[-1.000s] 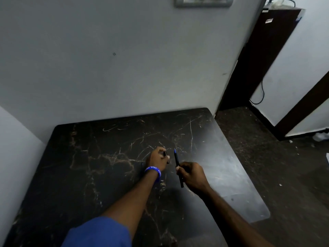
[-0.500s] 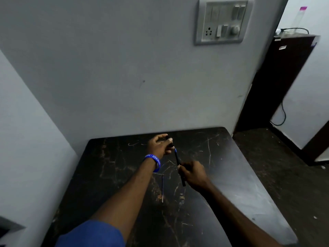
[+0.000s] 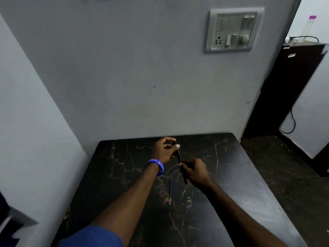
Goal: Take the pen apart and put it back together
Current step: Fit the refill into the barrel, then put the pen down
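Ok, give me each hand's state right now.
Left hand: closed on the upper end of the pen.
Right hand: closed on the pen's lower part.

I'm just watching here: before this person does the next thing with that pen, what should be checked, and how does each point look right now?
1. Pen barrel held at both ends: ok, left hand pinches the far end, right hand grips the near part.
2. Thin refill accounted for: ok, lying on the table between the forearms.
3. Refill away from the table edge: ok.
4. Barrel clear of the tabletop: cannot tell.
5. Small parts such as a cap or spring: cannot tell, too dark.
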